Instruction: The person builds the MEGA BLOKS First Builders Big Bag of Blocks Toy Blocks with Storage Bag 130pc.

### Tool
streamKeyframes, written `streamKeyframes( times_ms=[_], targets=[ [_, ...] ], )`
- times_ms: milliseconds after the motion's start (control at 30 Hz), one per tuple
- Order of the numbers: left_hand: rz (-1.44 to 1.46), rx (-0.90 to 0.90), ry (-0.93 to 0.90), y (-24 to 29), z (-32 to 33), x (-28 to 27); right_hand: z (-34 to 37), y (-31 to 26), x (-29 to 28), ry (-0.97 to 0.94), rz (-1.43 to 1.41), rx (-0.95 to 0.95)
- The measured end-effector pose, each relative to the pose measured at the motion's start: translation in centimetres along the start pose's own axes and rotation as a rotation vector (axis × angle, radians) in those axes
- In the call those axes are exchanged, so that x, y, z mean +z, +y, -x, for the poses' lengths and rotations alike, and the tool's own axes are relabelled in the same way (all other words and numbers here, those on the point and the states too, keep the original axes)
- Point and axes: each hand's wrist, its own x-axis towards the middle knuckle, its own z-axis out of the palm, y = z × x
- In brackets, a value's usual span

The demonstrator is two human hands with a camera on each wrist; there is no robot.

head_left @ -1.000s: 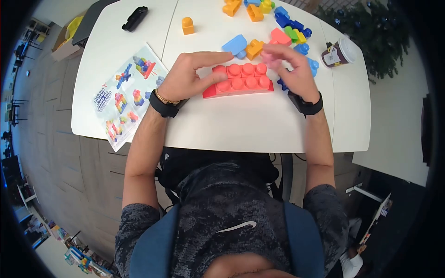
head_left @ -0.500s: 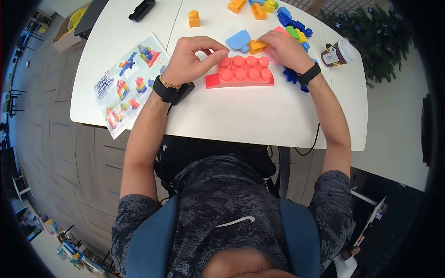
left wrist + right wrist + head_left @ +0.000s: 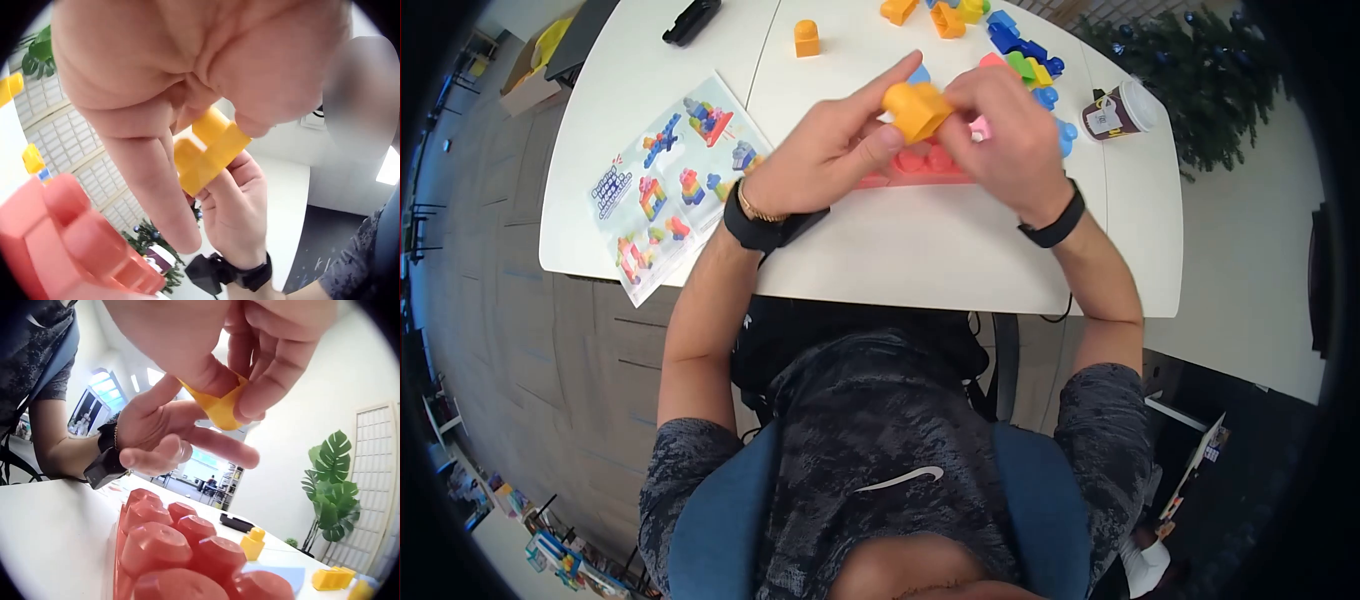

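Above the table, my right hand [image 3: 1012, 135] pinches a yellow-orange two-stud toy block [image 3: 920, 112] between thumb and fingers. My left hand [image 3: 835, 155] is at the block's other side, its fingers mostly straight and spread and its thumb tip at the block's edge. In the left wrist view the block [image 3: 215, 156] shows its studs towards the left palm. Below both hands lies a large red building block base [image 3: 915, 162] with two rows of studs, partly hidden by them in the head view. A pink piece [image 3: 980, 128] peeks out by the right hand.
Several loose blocks, among them dark blue ones [image 3: 1020, 45], lie at the back right near a paper cup [image 3: 1122, 110]. A single orange block [image 3: 806, 38] stands at the back. To the left are a printed picture sheet [image 3: 675, 185] and a black case [image 3: 692, 22].
The right hand reached to the yellow-orange block on the table, picked it up and brought it back and left over the red base. The left hand moved right to meet it.
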Motion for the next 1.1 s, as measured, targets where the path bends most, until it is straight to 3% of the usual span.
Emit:
streamKeyframes(
  times_ms=[100, 167, 233, 300, 367, 433, 467, 533, 633, 667, 767, 833, 900, 967, 1100],
  targets=[
    [0.199, -0.006, 0.025, 0.9, 0.0, 1.0, -0.9, 0.0, 1.3, -0.002, -0.063, -0.011],
    [0.492, -0.137, 0.142, 1.1, 0.1, 1.0, -1.8, 1.2, 1.2, -0.088, -0.04, -0.017],
    [0.519, -0.157, 0.203, 0.6, -0.3, 0.3, -4.2, 3.0, 0.6, -0.309, -0.382, -0.061],
    [0.549, -0.185, 0.264, 0.0, -0.6, -0.6, -5.3, 6.4, 0.5, -0.405, -0.489, -0.044],
    [0.602, -0.168, 0.306, -0.5, -0.5, -1.3, -5.6, 11.2, 2.0, -0.308, -0.746, 0.401],
    [0.594, -0.174, 0.334, -0.5, -0.6, -1.3, -6.3, 15.2, 3.6, -0.415, -0.231, 0.476],
    [0.576, -0.172, 0.349, -0.7, -0.6, -1.3, -5.7, 19.1, 5.3, -0.412, -0.227, 0.477],
    [0.552, -0.163, 0.364, -0.9, -0.6, -1.3, -3.5, 26.3, 8.9, -0.471, 0.2, 0.325],
    [0.529, -0.191, 0.387, -1.2, -0.5, -1.3, -2.4, 25.0, 9.6, -0.602, 0.35, 0.339],
    [0.437, -0.196, 0.354, -1.3, -0.4, -1.3, -2.8, 24.8, 9.7, -0.668, 0.361, 0.42],
    [0.304, -0.185, 0.31, -1.9, 0.2, -0.9, -3.8, 23.8, 8.9, -0.785, 0.423, 0.398],
    [-0.242, -0.059, 0.234, -1.3, 0.2, -1.2, -4.0, 23.0, 7.8, -0.833, 0.334, 0.487],
    [-0.345, -0.03, 0.189, -0.9, 0.3, -1.0, -3.1, 22.0, 7.2, -0.875, 0.245, 0.57],
    [-0.622, 0.141, 0.076, -0.9, 0.4, -0.8, -2.1, 21.3, 6.5, -0.811, 0.228, 0.575],
    [-0.728, 0.202, 0.019, -1.7, 0.3, 0.2, -1.1, 20.9, 5.0, -0.875, 0.167, 0.545]
  ],
)
